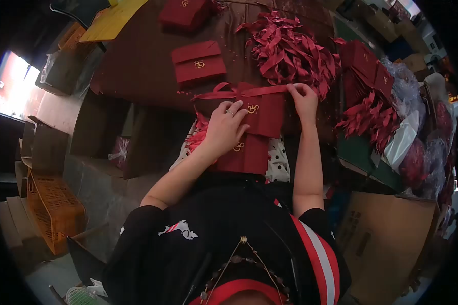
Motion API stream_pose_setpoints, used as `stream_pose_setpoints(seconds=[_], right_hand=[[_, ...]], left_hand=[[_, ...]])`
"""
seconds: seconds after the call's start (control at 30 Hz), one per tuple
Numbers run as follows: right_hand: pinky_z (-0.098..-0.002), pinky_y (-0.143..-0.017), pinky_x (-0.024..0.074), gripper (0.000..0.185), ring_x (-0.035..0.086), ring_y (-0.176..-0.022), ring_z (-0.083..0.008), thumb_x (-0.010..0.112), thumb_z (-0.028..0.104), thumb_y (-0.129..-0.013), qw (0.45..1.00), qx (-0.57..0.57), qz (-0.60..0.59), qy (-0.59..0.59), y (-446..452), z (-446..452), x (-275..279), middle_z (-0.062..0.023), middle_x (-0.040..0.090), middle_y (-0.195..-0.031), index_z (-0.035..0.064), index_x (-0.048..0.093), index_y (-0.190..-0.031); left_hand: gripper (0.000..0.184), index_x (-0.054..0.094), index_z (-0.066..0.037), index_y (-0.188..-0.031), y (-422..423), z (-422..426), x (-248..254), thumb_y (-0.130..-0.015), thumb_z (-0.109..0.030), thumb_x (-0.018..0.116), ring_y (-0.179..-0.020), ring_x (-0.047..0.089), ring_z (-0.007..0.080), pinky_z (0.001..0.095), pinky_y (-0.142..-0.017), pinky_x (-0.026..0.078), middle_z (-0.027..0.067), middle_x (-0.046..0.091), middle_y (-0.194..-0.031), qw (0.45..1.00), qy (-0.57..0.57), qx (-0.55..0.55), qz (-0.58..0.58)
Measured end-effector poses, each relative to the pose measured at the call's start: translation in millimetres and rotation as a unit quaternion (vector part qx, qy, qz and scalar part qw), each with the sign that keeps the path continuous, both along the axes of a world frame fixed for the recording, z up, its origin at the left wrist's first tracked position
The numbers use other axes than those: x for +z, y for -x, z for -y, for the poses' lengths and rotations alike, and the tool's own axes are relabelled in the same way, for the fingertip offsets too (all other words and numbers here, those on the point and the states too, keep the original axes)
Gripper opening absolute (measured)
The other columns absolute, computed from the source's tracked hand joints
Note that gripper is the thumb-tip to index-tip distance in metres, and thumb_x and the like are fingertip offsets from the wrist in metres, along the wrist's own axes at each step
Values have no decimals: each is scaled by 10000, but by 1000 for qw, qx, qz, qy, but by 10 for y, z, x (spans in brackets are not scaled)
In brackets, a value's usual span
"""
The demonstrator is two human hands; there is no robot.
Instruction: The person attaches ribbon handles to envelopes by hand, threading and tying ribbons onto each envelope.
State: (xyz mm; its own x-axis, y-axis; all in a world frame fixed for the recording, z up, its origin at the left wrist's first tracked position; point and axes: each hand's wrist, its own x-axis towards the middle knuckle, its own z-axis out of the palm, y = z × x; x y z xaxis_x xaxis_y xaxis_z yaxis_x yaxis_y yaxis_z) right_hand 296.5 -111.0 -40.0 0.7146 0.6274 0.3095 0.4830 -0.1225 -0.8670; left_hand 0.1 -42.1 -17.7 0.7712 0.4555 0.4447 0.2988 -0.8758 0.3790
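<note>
A dark red pouch [272,114] with a gold monogram lies in front of me at the table's near edge. A red ribbon [263,91] runs across its top part. My right hand [305,101] pinches the ribbon's right end between thumb and fingertip. My left hand [225,127], a ring on one finger, rests spread on the pouch's left side. Below it, a second red pouch [247,158] with the same monogram lies over my lap. Loose red ribbons [197,134] show just left of my left hand.
A finished-looking red pouch [198,63] and a stack of pouches [185,14] lie farther up the brown table [132,66]. A heap of red ribbons [295,51] is beyond my right hand. At right stand more ribboned pouches [364,66] and a cardboard box [387,234]; an orange crate [56,211] is left.
</note>
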Motion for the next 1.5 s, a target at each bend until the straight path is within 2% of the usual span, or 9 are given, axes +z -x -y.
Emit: stream_pose_setpoints(seconds=[0.07,0.13,0.27,0.37,0.47,0.6,0.9,1.27,1.5], right_hand=[[-316,-677,539,181,690,-776,-148,792,218,-919,997,9,-76,-18,-42,93,-37,-68,771,-945,55,751,-982],[-261,-627,518,119,682,-762,-121,740,178,-969,901,100,-374,-194,94,193,130,-68,763,-1037,93,722,-1050],[-241,-598,516,124,673,-774,-114,631,127,-1033,786,208,-508,-284,473,276,327,-69,740,-1057,115,684,-1144],[-257,-611,530,163,670,-787,-124,582,131,-1058,819,252,-440,-268,805,298,452,-41,707,-971,64,663,-1183],[-261,-675,558,144,661,-826,-94,652,118,-1024,906,218,-334,-142,1023,310,490,-35,693,-919,37,694,-1136],[-328,-793,560,224,700,-904,-162,741,94,-923,972,232,-35,-17,1131,244,305,-78,737,-1006,6,710,-1127],[-364,-731,555,187,708,-846,-272,706,71,-911,959,246,143,11,1194,199,321,-117,700,-961,20,713,-1090],[-392,-731,564,137,696,-870,-301,705,65,-896,959,232,165,-7,1317,223,349,-112,686,-981,26,704,-1027],[-410,-767,563,118,691,-889,-322,713,78,-884,942,264,206,18,1339,259,345,-116,685,-971,31,703,-992]], left_hand=[[406,677,-73,-1213,-27,-28,-2,-855,-242,764,-1202,566,369,466,-1030,481,144,622,-1361,1000,2,-3,-2],[405,683,-75,-1205,-72,-48,13,-846,-243,768,-1192,572,361,463,-1029,481,137,630,-1364,1000,-8,-7,-8],[417,684,-72,-1206,-157,-117,9,-836,-242,774,-1178,576,352,462,-1024,483,125,636,-1361,1000,-24,-20,-3],[424,687,-69,-1206,-174,-134,15,-828,-239,780,-1152,582,345,454,-1011,490,118,625,-1387,1000,-18,-21,-15],[451,676,-73,-1222,-152,-88,43,-813,-223,792,-1134,582,342,443,-987,495,127,646,-1295,1000,17,-7,9],[478,634,-69,-1228,-117,48,16,-815,-221,821,-997,626,340,423,-852,530,131,619,-1051,985,77,104,112],[431,638,-56,-1109,-11,50,30,-782,-226,862,-894,645,282,398,-776,530,104,621,-976,974,178,127,61],[370,672,-39,-1077,-30,46,-13,-784,-173,855,-802,663,223,352,-712,546,100,665,-910,944,282,157,70],[331,692,-34,-1095,-12,27,-119,-806,-124,825,-802,664,220,343,-720,544,91,664,-912,952,255,118,120]])
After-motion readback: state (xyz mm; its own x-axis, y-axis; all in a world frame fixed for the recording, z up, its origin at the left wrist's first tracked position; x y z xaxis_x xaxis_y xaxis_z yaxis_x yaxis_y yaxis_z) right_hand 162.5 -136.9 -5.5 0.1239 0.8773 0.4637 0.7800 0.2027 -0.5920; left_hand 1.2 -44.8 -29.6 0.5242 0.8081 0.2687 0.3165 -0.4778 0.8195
